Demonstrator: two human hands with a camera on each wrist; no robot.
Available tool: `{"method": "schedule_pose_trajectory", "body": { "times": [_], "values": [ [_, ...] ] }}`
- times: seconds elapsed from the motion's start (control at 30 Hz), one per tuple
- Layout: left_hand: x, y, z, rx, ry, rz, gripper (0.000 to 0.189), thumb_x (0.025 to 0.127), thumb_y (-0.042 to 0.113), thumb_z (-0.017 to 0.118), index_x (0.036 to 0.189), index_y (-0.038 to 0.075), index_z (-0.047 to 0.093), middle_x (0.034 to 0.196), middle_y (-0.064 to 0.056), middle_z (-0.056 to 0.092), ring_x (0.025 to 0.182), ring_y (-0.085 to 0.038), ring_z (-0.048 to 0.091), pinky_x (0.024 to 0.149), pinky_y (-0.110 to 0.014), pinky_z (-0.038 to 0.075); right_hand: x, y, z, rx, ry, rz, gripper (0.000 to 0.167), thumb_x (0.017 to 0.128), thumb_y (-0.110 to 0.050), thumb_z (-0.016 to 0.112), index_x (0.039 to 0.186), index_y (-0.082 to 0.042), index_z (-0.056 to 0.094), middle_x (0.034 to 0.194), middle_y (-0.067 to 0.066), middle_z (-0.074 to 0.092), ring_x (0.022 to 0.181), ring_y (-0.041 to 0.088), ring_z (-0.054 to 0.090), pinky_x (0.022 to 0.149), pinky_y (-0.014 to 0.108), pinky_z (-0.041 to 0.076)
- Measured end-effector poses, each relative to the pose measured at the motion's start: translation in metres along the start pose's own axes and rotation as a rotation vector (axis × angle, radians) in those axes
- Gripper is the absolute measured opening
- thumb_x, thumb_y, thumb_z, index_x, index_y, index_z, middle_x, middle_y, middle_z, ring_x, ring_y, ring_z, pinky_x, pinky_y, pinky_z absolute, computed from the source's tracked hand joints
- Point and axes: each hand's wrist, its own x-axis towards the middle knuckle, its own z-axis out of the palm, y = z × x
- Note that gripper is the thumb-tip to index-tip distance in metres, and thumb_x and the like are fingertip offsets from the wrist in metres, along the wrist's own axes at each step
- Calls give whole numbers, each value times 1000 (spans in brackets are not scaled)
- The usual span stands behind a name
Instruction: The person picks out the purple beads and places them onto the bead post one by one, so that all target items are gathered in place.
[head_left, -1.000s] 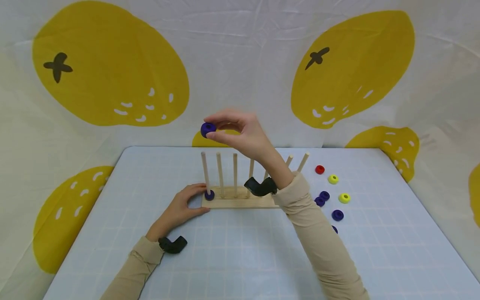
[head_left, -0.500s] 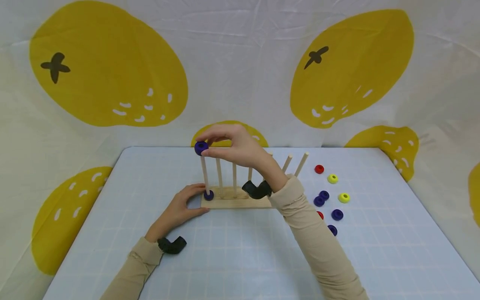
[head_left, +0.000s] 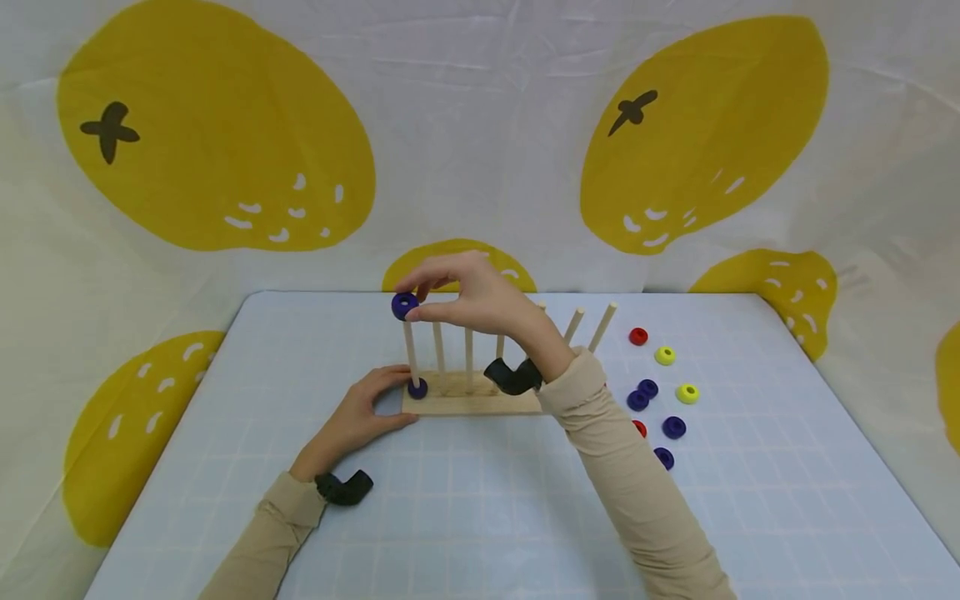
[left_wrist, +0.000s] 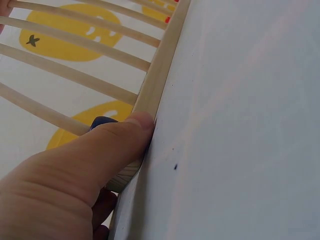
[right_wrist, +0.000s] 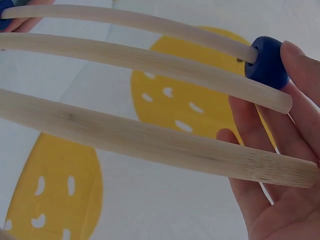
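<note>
A wooden peg rack (head_left: pixel 468 406) with a row of upright pegs stands on the table. My left hand (head_left: pixel 360 417) grips the left end of its base; in the left wrist view the thumb (left_wrist: pixel 117 142) presses the front edge. One dark blue ring (head_left: pixel 419 394) lies at the foot of the leftmost peg (head_left: pixel 412 350). Above it, my right hand (head_left: pixel 480 296) pinches another blue ring (head_left: pixel 397 309) between thumb and fingers at that peg's top. In the right wrist view, the peg's tip reaches into the hole of this ring (right_wrist: pixel 271 62). My right forearm hides part of the rack.
Right of the rack lie loose rings: several blue ones (head_left: pixel 674 427), two yellow ones (head_left: pixel 687 393) and red ones (head_left: pixel 638 337), one partly behind my right sleeve (head_left: pixel 622 467). A white cloth with yellow lemon prints (head_left: pixel 217 125) hangs behind the table (head_left: pixel 465 517).
My right hand has come down and slightly left with the blue ring, from above the rack to the leftmost peg's tip, then slightly lower. My left hand has stayed on the base.
</note>
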Motion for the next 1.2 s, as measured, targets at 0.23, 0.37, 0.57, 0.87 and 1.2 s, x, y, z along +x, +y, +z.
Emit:
{"method": "schedule_pose_trajectory", "body": {
  "times": [0.23, 0.37, 0.57, 0.87, 1.2],
  "values": [
    [1, 0, 1, -3, -4, -3, 59, 79, 20, 86, 132, 9, 62, 141, -7, 55, 131, -28, 48, 109, -51, 39, 0, 1, 0, -19, -29, 30, 26, 87, -14, 78, 112, -7, 74, 105, -2, 73, 91, 9, 64, 90, 25, 51],
    [1, 1, 1, -5, -5, -5, 59, 79, 19, 86, 132, 8, 63, 141, -8, 55, 132, -29, 48, 110, -52, 38, 1, 1, -1, -21, -34, 39, 26, 87, -14, 78, 112, -7, 74, 105, -2, 73, 91, 11, 64, 89, 25, 51],
    [1, 1, 0, 0, -6, -6, 59, 79, 19, 86, 132, 8, 63, 141, -8, 55, 132, -29, 48, 110, -52, 38, 1, 0, -1, -6, -37, 53, 27, 86, -13, 79, 112, -7, 74, 106, -1, 73, 93, 14, 65, 91, 25, 51],
    [0, 2, -1, 2, -5, -11, 59, 79, 19, 86, 132, 8, 63, 141, -8, 55, 132, -29, 48, 110, -52, 38, 2, -1, -1, -9, -40, 50, 27, 86, -13, 79, 112, -6, 74, 107, -1, 73, 94, 15, 65, 90, 25, 51],
    [2, 3, -1, 5, -10, -10, 59, 79, 19, 86, 132, 7, 62, 141, -9, 55, 132, -30, 47, 110, -54, 38, 2, 0, -1, -16, -53, 74, 26, 87, -13, 78, 112, -6, 74, 107, 0, 72, 95, 14, 65, 91, 24, 52]
  ]
}}
